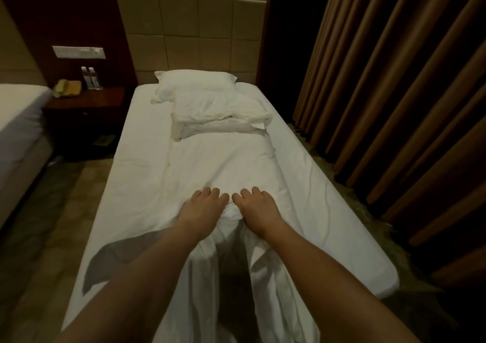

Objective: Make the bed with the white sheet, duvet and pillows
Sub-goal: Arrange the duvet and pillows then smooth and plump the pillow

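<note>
A single bed (123,184) covered by a white fitted sheet runs away from me. A white duvet (223,166) lies in a narrow folded strip down the middle of it, its near end draping toward me. My left hand (202,205) and my right hand (256,205) lie side by side on the duvet, fingers bent, gripping a bunched fold of it between them. At the head end two white pillows are stacked: one (194,82) against the headboard, another (221,116) overlapping in front of it.
Brown pleated curtains (394,79) hang close along the bed's right side. A dark nightstand (84,105) with a phone and two bottles stands left of the bed head. A second bed (18,111) is at the far left, with patterned carpet in the aisle between.
</note>
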{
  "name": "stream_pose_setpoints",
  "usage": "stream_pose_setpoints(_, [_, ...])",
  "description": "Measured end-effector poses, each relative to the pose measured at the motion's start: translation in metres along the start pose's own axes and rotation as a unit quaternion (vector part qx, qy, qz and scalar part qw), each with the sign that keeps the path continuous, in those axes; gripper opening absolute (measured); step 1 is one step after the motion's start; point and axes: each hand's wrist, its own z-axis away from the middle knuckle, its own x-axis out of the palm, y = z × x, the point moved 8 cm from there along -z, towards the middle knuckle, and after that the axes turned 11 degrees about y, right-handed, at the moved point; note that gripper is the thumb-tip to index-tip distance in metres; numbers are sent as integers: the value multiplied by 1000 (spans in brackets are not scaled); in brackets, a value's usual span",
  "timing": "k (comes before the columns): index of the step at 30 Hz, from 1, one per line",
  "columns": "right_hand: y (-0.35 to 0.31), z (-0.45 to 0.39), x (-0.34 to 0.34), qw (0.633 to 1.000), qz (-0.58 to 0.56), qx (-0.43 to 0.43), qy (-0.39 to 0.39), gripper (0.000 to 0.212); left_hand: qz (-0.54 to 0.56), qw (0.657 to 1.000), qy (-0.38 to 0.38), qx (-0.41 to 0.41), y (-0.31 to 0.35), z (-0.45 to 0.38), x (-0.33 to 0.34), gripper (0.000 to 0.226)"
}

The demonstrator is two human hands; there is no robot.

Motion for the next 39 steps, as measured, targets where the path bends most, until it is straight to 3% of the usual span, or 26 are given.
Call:
stream_pose_setpoints(5, [22, -70, 24, 999, -11, -17, -34, 34, -11, 1000, -4, 10, -40, -66, 13, 45])
stream_pose_setpoints(17, [136, -231, 24, 997, 50, 57, -11, 34, -45, 994, 60, 80, -101, -258, -13, 40])
stream_pose_setpoints(24, [176, -318, 27, 997, 49, 44, 31, 31, -67, 995, 74, 15, -148, -333, -22, 39])
stream_pose_setpoints(28, [192, -333, 94, 995, 37, 88, -34, 34, -125, 991, 54, -12, -164, -342, 32, 60])
stream_pose_setpoints(31, [170, -324, 139, 993, 27, 9, -115, 39, -122, 991, 12, 45, -158, -324, 87, 57])
stream_pose_setpoints(34, [144, -312, 148, 989, 29, -88, -117, 37, -105, 985, -87, 102, -144, -297, 116, 39])
stream_pose_setpoints(37, [119, -291, 149, 973, 26, -186, -133, 43, -86, 974, -157, 138, -133, -271, 142, 49])
stream_pose_setpoints(39, [100, -273, 151, 956, 20, -246, -157, 49, -60, 978, -129, 154, -121, -260, 133, 53])
